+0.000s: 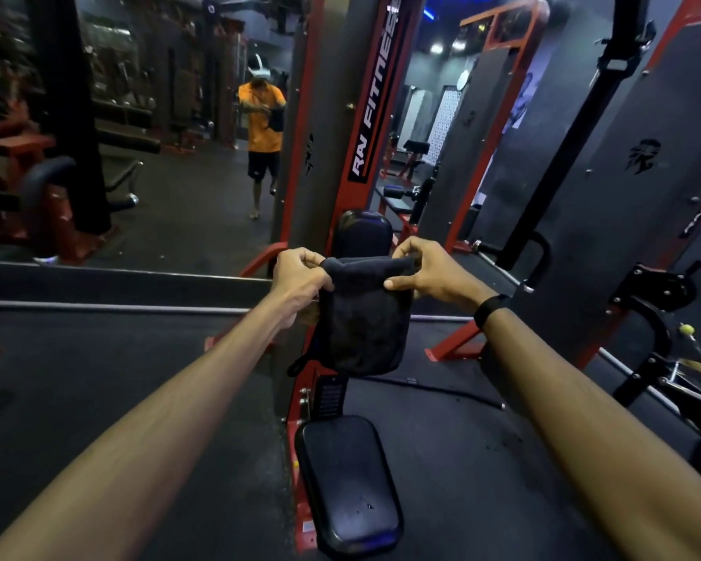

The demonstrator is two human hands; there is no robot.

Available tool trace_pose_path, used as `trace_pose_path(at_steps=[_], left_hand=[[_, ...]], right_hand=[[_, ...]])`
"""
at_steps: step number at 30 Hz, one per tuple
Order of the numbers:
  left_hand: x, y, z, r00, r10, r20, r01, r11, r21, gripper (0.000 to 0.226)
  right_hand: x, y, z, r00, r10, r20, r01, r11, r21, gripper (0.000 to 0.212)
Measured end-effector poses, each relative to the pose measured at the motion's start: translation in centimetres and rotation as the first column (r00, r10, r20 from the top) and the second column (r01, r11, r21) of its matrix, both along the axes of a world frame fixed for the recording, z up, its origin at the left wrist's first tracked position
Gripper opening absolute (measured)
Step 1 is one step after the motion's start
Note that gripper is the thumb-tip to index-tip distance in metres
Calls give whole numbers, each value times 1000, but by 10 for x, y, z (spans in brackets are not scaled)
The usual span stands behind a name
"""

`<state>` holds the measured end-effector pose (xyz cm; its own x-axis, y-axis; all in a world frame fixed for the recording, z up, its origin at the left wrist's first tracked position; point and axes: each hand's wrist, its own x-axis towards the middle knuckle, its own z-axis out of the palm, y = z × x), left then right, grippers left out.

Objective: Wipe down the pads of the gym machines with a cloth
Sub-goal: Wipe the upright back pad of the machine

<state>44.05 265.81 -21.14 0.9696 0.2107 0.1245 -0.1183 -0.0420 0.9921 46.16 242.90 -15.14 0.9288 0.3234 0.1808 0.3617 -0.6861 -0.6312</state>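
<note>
A black cloth (pixel 363 321) hangs in front of me, folded over at its top edge. My left hand (pixel 298 275) pinches its upper left corner and my right hand (pixel 425 271) pinches its upper right corner, holding it stretched between them. Below the cloth lies the machine's black seat pad (pixel 347 479), with a few specks on it. Behind the cloth stands a second black pad (pixel 363 234), upright on the red and grey machine frame (pixel 365 115); its lower part is hidden by the cloth.
A wall mirror (pixel 158 135) on the left reflects a person in an orange shirt. More red and black machines (pixel 583 176) stand to the right, with a black bracket and cable parts (pixel 660 317) close by. Dark rubber floor (pixel 98 378) surrounds the seat.
</note>
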Motion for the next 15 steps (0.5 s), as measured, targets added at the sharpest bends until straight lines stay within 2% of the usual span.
trace_pose_path(at_steps=[4, 13, 15], left_hand=[[-8, -14, -31, 995, -56, -86, 56, 998, -3, 33], [-32, -46, -109, 936, -176, -304, 216, 971, 104, 26], [-33, -52, -119, 920, -200, -337, 249, 962, 112, 34]], right_hand=[[-9, -9, -35, 996, -29, -89, 31, 999, 17, 40], [-40, -48, -127, 937, -94, -337, 91, 996, -26, 53], [-44, -55, -135, 908, -97, -408, 79, 995, -59, 55]])
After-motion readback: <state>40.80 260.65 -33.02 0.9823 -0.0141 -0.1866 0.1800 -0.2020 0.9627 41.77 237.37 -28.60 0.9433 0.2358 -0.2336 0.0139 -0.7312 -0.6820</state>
